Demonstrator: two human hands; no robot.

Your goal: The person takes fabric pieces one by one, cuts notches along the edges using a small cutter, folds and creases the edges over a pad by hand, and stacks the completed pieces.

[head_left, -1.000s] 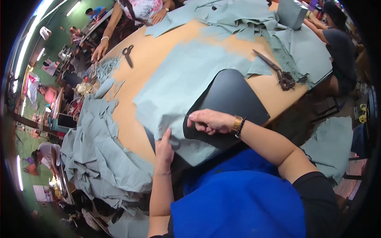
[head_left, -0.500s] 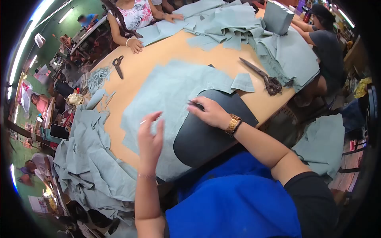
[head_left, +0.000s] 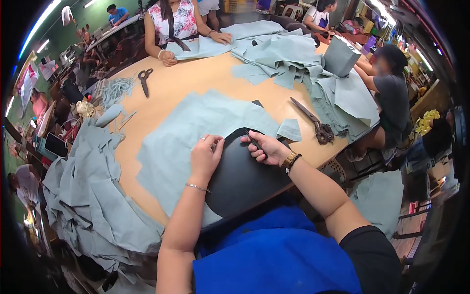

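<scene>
A dark, smooth, rounded sheet point(head_left: 240, 176) lies on pale grey-green fabric point(head_left: 183, 127) at the table's near edge. My right hand point(head_left: 264, 148) is closed around a small dark tool point(head_left: 254, 141), whose tip is at the sheet's upper edge. At the sheet's upper left edge is my left hand point(head_left: 207, 153), thumb and fingers pressed together; whether it pinches the edge cannot be made out. A small fabric piece point(head_left: 290, 130) lies to the right of the sheet.
Large scissors point(head_left: 311, 117) lie at the right, smaller scissors point(head_left: 144, 82) at the far left. Crumpled fabric point(head_left: 88, 186) hangs over the left edge. One person point(head_left: 176, 29) handles fabric across the table; another point(head_left: 391, 83) sits at the right.
My left hand left the fabric, lifted with its fingers apart, and came to the dark sheet's upper edge. My right hand has moved to that edge with the tool. The view has shifted.
</scene>
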